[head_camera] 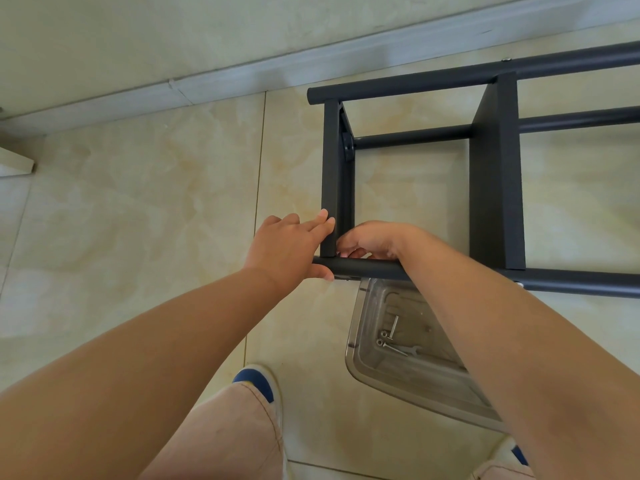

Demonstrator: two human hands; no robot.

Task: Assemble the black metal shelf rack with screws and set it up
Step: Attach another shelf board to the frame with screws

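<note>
Ideally the left hand [291, 249], fingers straight, braces the end panel [330, 168] against the tube [367, 267] while the right hand [372, 239], fingers curled, grip unclear, aligns their joint.

Bare forearms [138, 358], beige trousers [235, 434], blue-toed white shoes [258, 379].

Beige tile floor [138, 202] under black rack frame [495, 174] and shiny tray [415, 382].
</note>
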